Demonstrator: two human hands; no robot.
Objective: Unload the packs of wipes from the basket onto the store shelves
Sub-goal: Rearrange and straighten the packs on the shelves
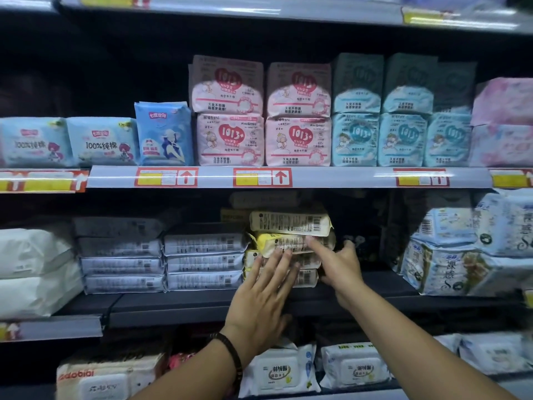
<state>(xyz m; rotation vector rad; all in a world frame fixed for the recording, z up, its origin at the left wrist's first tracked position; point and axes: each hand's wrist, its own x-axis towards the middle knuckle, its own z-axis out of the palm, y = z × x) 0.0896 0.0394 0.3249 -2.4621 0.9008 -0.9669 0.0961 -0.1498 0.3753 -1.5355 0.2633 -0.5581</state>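
Note:
A stack of yellow wipe packs (290,226) lies flat on the middle shelf (202,304), barcodes facing out. My left hand (265,295), fingers straight, presses against the front of the lower packs. My right hand (337,264) reaches to the right end of the stack, its forefinger touching the second yellow pack (277,242) and its other fingers extending behind the stack's end. Neither hand grips a pack. The basket is out of view.
Grey-white packs (202,261) are stacked left of the yellow ones, with white bags (31,269) farther left. Blue-white packs (461,255) stand at the right. Pink and blue packs (297,116) fill the shelf above. White wipe packs (279,370) lie on the shelf below.

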